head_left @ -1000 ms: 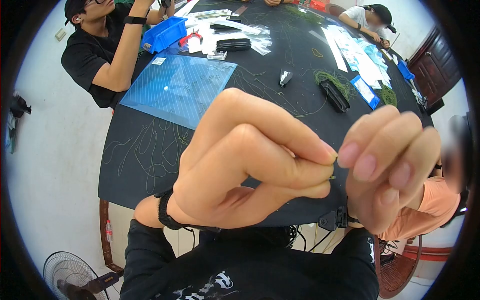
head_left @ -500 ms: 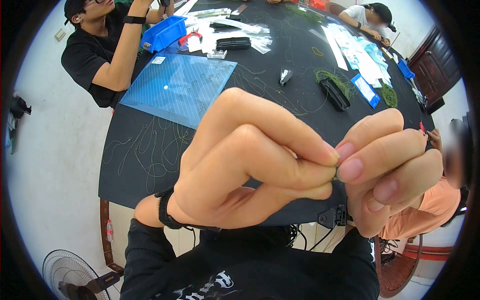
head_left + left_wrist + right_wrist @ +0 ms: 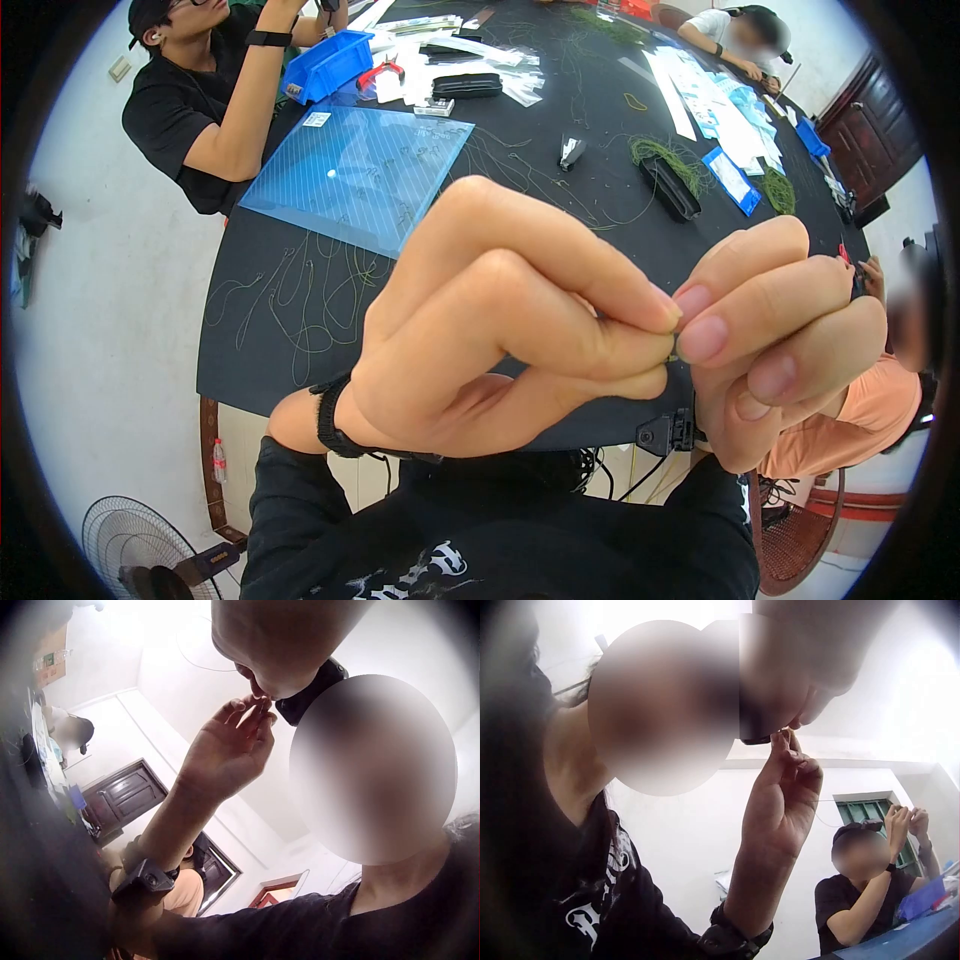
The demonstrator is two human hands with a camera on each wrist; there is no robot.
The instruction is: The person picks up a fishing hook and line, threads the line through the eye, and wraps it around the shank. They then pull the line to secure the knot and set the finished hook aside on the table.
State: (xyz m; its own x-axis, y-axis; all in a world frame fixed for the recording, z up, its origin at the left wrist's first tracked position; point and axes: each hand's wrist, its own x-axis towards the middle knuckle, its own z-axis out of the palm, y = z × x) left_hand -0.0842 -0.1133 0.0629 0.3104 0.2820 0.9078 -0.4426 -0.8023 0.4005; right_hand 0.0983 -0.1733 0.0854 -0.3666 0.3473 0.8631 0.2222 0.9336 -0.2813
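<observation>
My left hand (image 3: 500, 320), raised close before the head camera, pinches something tiny between thumb and bent fingers. A sliver of a greenish piece (image 3: 674, 352) shows at the fingertips; the rest is hidden. My right hand (image 3: 785, 335) meets it there, fingers curled and fingertips touching the left ones. In the left wrist view the right hand (image 3: 225, 754) pinches at the same spot with thumb and forefinger. A thin line (image 3: 196, 661) curves out beside the left hand in that view. The right wrist view shows the left hand (image 3: 784, 799) upright, fingertips together.
Below, the black table (image 3: 540, 215) bears a blue translucent board (image 3: 350, 175), loose thin lines (image 3: 295, 300), a black winder with green line (image 3: 668, 190) and a blue bin (image 3: 328, 67). White papers (image 3: 715, 110) lie farther off. Other people sit around the table.
My right hand has shifted slightly left and its fingers have closed in on the left fingertips, covering more of the small greenish piece. The left hand stays almost still.
</observation>
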